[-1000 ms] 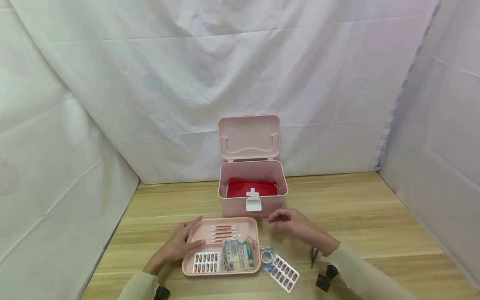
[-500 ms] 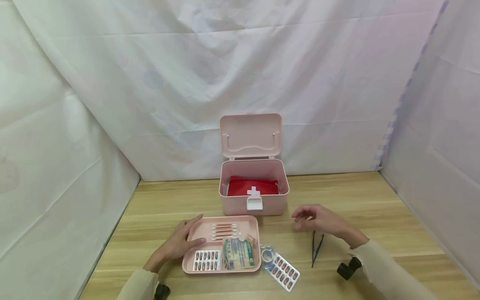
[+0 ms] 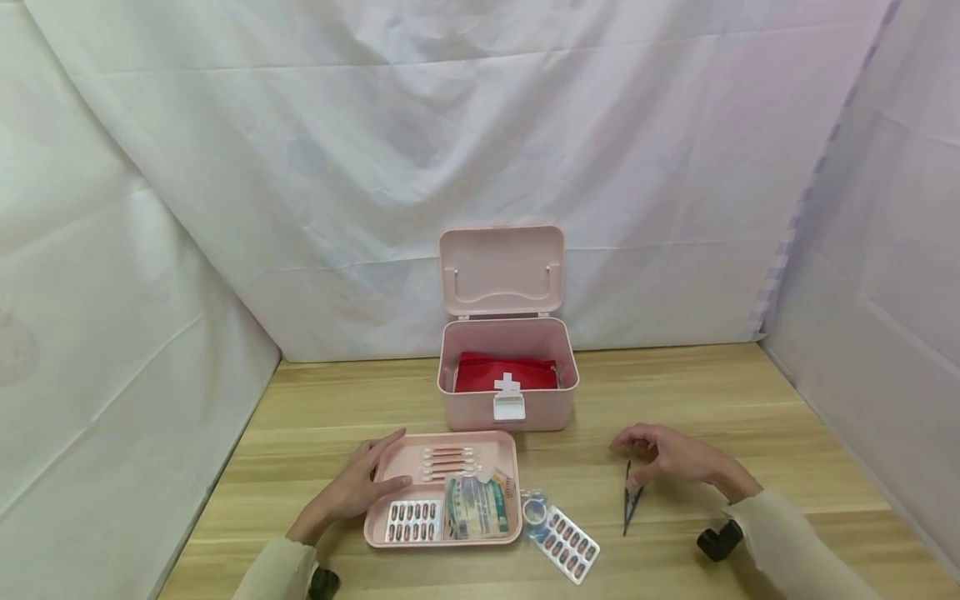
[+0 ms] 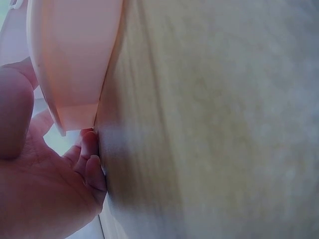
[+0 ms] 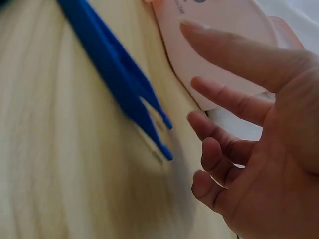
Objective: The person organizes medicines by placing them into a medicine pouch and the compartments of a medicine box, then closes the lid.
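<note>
My left hand [image 3: 351, 490] holds the left side of a shallow pink tray [image 3: 498, 450], with the thumb over its rim. In the left wrist view, the fingers [image 4: 88, 149] lie by the tray's corner, low against the table. Over a pair of blue tweezers [image 5: 112, 69] hovers my right hand [image 3: 670, 457], its loosely bent fingers apart from them in the right wrist view. The tweezers lie on the table with their tips spread. The tray holds cotton swabs [image 3: 448, 458], a capsule blister pack [image 3: 414, 522] and a green-and-white packet [image 3: 477, 508].
Behind the tray stands a pink first-aid box [image 3: 465, 412], lid [image 3: 501, 271] raised, with a red pouch [image 3: 480, 375] inside. A roll of tape [image 3: 535, 511] in clear wrapping and another capsule blister pack [image 3: 567, 546] lie right of the tray. White cloth [image 3: 637, 208] hangs behind.
My right hand has moved right, away from the tray and box, then lowered over the tweezers. The left hand keeps its place on the tray.
</note>
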A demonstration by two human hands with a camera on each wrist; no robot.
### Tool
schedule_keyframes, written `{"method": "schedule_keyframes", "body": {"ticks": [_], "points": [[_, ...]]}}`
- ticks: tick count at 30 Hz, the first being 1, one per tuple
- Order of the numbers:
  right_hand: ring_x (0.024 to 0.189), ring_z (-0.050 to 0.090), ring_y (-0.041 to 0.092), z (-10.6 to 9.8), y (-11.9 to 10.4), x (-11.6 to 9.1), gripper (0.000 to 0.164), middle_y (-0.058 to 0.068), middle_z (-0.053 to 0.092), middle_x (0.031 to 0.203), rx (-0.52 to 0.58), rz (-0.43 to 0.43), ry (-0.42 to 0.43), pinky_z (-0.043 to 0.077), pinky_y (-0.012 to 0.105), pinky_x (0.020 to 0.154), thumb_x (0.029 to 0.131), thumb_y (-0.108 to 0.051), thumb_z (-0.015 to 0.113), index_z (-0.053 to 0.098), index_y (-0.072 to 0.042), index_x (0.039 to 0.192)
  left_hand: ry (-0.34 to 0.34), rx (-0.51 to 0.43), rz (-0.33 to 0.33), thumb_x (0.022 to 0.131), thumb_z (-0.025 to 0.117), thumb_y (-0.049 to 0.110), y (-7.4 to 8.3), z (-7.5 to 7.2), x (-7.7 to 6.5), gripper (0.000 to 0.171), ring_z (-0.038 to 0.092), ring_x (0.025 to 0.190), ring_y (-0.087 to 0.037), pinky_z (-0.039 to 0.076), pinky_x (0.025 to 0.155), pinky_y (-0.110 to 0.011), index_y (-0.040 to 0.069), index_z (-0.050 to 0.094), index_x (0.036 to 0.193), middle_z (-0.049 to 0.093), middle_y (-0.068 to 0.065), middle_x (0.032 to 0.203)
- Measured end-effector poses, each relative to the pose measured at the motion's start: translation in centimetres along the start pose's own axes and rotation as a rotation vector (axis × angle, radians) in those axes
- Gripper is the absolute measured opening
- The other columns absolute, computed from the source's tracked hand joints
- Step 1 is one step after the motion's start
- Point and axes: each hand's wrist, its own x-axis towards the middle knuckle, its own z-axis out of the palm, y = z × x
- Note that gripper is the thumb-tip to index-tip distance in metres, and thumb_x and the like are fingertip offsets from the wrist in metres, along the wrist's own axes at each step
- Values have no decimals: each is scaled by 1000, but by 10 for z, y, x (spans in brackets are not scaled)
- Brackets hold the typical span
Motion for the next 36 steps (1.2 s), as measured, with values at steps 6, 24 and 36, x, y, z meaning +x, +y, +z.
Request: {"method": "schedule_keyframes", "body": {"ticks": [6,24,36], "points": [[110,56,22,5,7,-6,55,9,60,123,-24,-1,8,46,23,91,80,-30,82,59,-8,126,1,-3,14,87,76,39,0,-1,0,80,44,122,-35,39,102,-62,22,37,154,42,-22,136],[86,48,12,17,18,-4,29,0,59,100,-75,-31,147,41,24,71,85,-29,78,69,-18,110,-2,-9,11,86,76,39,-3,0,2,80,44,123,-33,38,103,-62,23,36,154,42,-20,136],[85,49,11,21,23,-1,31,0,57,100,-121,45,213,43,23,71,85,-36,78,65,-17,105,0,5,9,86,76,40,-4,1,1,80,44,123,-34,39,102,-63,24,37,154,42,-21,138]]}}
